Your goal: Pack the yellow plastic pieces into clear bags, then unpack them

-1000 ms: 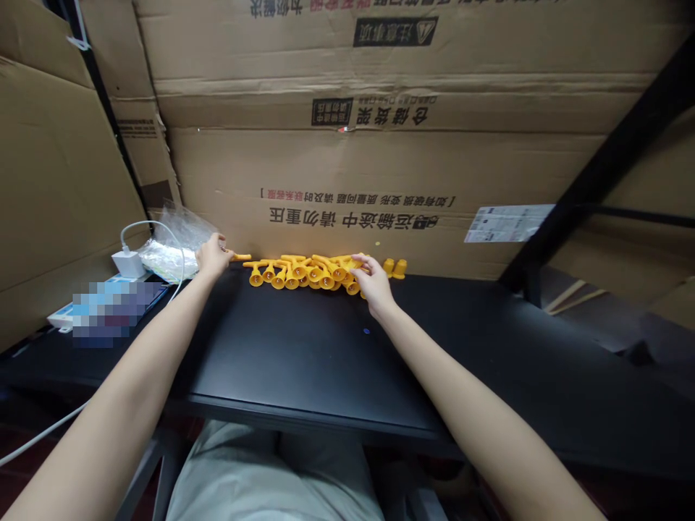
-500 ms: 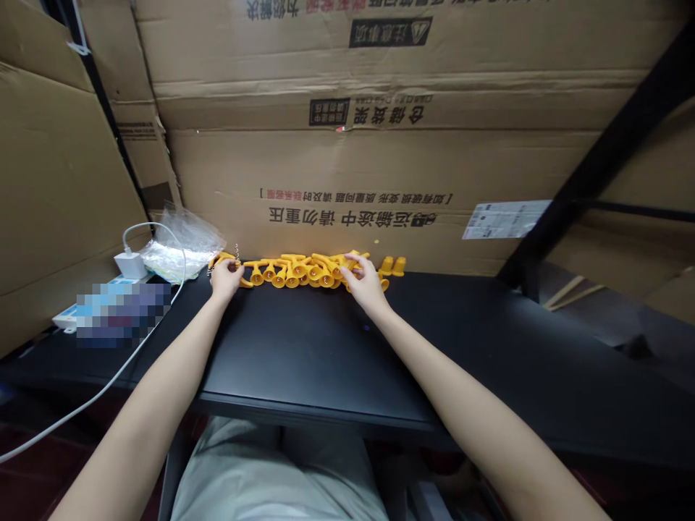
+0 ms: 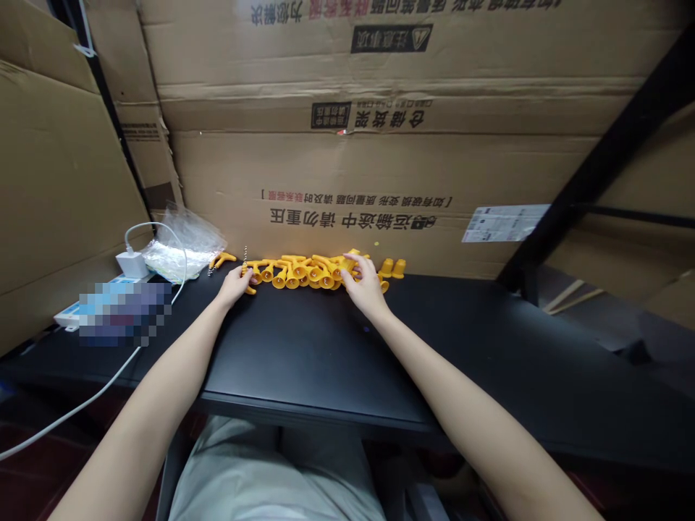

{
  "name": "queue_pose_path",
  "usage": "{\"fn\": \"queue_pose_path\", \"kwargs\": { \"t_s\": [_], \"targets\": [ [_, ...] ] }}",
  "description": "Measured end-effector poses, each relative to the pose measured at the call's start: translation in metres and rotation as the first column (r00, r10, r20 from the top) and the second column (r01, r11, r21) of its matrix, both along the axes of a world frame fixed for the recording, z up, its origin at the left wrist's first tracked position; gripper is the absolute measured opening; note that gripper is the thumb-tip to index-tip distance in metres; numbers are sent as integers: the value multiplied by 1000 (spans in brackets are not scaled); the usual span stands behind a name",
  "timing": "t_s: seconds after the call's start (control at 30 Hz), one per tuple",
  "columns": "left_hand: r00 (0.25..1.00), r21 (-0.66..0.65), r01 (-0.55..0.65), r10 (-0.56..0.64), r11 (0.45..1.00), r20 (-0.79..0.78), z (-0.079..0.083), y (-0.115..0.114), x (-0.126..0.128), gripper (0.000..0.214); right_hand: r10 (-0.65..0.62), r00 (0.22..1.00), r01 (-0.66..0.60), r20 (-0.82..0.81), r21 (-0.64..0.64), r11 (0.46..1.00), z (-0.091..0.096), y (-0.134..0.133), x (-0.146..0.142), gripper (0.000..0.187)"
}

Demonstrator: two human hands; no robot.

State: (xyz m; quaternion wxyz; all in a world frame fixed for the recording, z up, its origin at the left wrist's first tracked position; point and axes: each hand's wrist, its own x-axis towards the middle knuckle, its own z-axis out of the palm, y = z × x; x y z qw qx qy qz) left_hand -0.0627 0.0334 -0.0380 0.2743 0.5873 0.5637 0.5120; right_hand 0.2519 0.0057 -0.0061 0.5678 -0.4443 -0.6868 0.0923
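A row of several small yellow bell-shaped plastic parts lies along the back of the black table, against a cardboard wall. My left hand rests at the row's left end, fingers pinched on a thin metal bead chain that sticks up, beside a yellow part. My right hand lies on the row's right end with fingers curled over the parts. One yellow part lies apart to the left. Two yellow caps stand to the right.
A clear plastic bag lies at the back left. Next to it sit a white charger with a cable and a power strip. Big cardboard boxes wall in the back and left. A black diagonal frame bar rises at the right.
My left hand moved right from the plastic bag to the row's left end, leaving one yellow part behind and lifting a bead chain. My right hand stayed on the row's right end.
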Motion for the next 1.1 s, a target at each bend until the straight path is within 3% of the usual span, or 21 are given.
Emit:
{"fn": "queue_pose_path", "kwargs": {
  "t_s": [0.43,0.57,0.7,0.77,0.9,1.1],
  "targets": [
    [990,-55,124,-127,991,-61,13,-10,10,30,-6,1000,6,12,10,1000,1,-3,-2,30],
    [975,-3,56,-55,998,-216,16,-10,10,29,6,999,-6,-35,4,1000,4,-4,-3,30],
    [886,205,-59,146,977,-439,22,-12,15,23,1,999,-1,-41,0,1000,6,-6,-3,32],
    [842,298,-107,246,949,-480,25,-16,19,24,1,999,-1,-35,-10,1000,5,-6,-3,39],
    [841,312,-74,227,947,-491,33,-26,27,34,12,999,-14,-50,-34,999,3,-5,-4,60],
    [798,360,118,128,925,-589,37,-35,36,32,25,999,-22,42,-56,998,2,-5,-6,27]
  ]
}}
